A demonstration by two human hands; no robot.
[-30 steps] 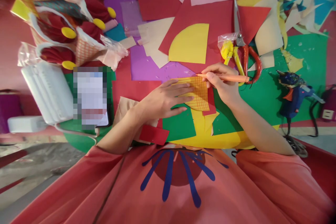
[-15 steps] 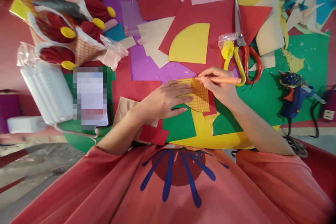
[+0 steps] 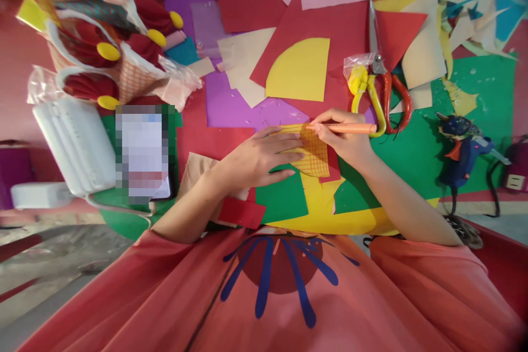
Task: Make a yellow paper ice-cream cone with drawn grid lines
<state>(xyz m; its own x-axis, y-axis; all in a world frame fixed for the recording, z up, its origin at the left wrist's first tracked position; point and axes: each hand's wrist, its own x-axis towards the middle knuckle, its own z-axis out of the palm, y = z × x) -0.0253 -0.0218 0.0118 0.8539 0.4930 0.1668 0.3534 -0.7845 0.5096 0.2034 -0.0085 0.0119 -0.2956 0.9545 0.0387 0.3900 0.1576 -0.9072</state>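
Note:
My right hand (image 3: 346, 137) is closed around an orange marker pen (image 3: 355, 128), its tip at the top edge of a yellow paper piece (image 3: 317, 157). Orange crossing lines cover much of that piece. Flat across its left part lies my left hand (image 3: 264, 158), fingers stretched out and a little apart, hiding what is beneath. Beyond the hands a plain yellow quarter-circle (image 3: 299, 69) rests on red paper (image 3: 342, 19). Just past my right hand are scissors (image 3: 381, 66) with one yellow and one red handle.
A phone (image 3: 144, 154) and a white box-like device (image 3: 74, 146) with a cable lie on the left. Behind them stand several decorated paper cones (image 3: 138, 69). A blue glue gun (image 3: 460, 159) sits at the right on green paper (image 3: 412, 165). Paper scraps cover the back.
My right hand and the marker pen have shifted very slightly to the left along the paper's top edge. My left hand stays in place.

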